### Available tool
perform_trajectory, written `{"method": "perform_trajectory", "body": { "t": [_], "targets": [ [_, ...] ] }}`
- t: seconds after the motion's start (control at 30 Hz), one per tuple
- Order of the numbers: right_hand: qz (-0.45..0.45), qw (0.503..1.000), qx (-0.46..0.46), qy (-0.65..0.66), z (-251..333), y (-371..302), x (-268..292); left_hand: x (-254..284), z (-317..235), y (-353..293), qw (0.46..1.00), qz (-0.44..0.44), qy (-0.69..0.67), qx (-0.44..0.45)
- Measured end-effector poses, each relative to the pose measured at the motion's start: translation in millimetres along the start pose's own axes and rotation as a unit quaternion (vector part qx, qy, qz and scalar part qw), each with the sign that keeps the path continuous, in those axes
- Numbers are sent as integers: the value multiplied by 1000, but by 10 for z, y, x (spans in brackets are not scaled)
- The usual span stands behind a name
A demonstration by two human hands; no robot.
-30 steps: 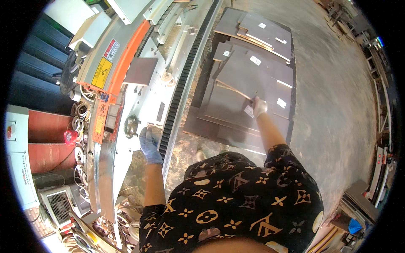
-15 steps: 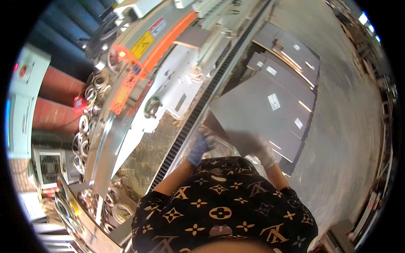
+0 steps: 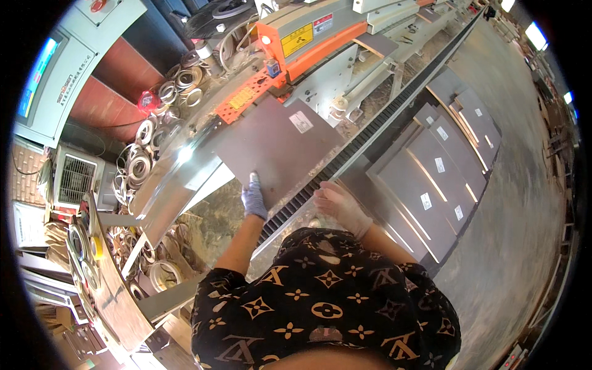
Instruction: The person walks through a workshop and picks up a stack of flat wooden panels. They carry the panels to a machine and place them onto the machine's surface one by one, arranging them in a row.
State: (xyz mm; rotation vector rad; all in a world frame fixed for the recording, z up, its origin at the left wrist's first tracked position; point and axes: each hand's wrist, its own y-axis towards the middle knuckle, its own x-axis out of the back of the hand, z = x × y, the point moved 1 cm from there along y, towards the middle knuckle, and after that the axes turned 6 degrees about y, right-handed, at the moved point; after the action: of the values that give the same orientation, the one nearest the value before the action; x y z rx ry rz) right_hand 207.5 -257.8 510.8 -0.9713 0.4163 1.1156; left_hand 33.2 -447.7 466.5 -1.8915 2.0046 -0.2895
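A square dark grey-brown panel (image 3: 280,145) with a white label lies tilted across the machine's near side. My left hand (image 3: 254,197), in a blue-grey glove, grips its near left edge, thumb on top and the other fingers mostly hidden. My right hand (image 3: 340,206), in a whitish glove, hovers over the black ribbed track (image 3: 336,163). It is close to the panel's right edge but looks apart from it, its fingers loosely bent with nothing visible in them. Right of the track lies a stack of similar labelled panels (image 3: 416,176).
The long machine has an orange guard (image 3: 243,98) and a metal bed (image 3: 179,157). Rolls of edge banding (image 3: 139,163) crowd its left side. A control cabinet (image 3: 74,55) stands at the far left. Further panels (image 3: 475,114) lie beyond the stack, beside the concrete floor (image 3: 512,185).
The panel has moved left from the stack, over the track, to the machine. My left hand has taken its near edge; my right hand has moved left and come off it. The view has shifted.
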Motion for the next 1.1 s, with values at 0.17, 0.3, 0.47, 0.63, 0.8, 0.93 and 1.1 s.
{"method": "perform_trajectory", "body": {
  "t": [0.17,0.3,0.47,0.63,0.8,0.93,1.1],
  "targets": [
    [-14,999,14,25,-83,-63,292,171,-245,614,998,-14,-51,29],
    [-75,996,30,41,-50,-215,294,66,-583,777,972,121,-148,137],
    [-66,994,49,77,-135,-163,447,87,-498,1047,963,153,-160,152],
    [-60,991,54,109,-143,-69,525,58,-527,1051,963,131,-179,156],
    [-91,988,56,109,-172,63,663,47,-524,1111,966,141,-160,146],
    [-108,981,93,134,-147,-35,796,-167,-515,1167,959,168,-154,167],
    [-167,956,175,166,-2,-269,1234,-621,-347,1489,969,163,-108,153]
  ]
}}
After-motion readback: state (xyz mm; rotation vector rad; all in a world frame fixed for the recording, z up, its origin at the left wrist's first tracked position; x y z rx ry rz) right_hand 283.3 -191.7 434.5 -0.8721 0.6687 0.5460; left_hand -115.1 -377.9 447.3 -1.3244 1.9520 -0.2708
